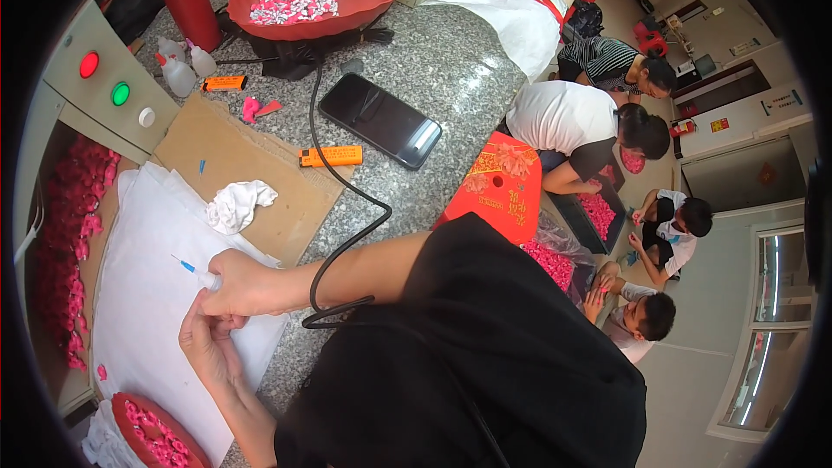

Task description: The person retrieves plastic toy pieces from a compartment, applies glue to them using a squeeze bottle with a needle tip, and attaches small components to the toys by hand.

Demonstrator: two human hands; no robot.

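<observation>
At the far left, bright pink pieces [74, 243] are lying heaped in the opening of a cabinet with red, green and white buttons, and nearer the bottom a shallow red dish [176, 421] is holding more of them. White paper [143, 243] is covering the worktop [425, 43] between there and me, and over it a blue needle hub [187, 266] is showing at the front of the white needle-tipped bottle [208, 280]. My left hand [210, 342] is coming in from below with its fingers bent; its fingertips are meeting or nearly meeting the bottle's underside, and I am not able to tell whether they are pinching anything. My right hand [241, 284] is gripping the bottle in a closed fist that is hiding most of its body. What I am judging to matter most is the bottle's long axis: it is slanting out of my right fist toward the upper left of the view, the needle pointing away from both hands, so the right hand is controlling the aim while the left is sitting just below the hub. Above them a crumpled white tissue [241, 206] is lying partly on cardboard [264, 152], and farther right a black phone [381, 120] is lying well apart.
</observation>
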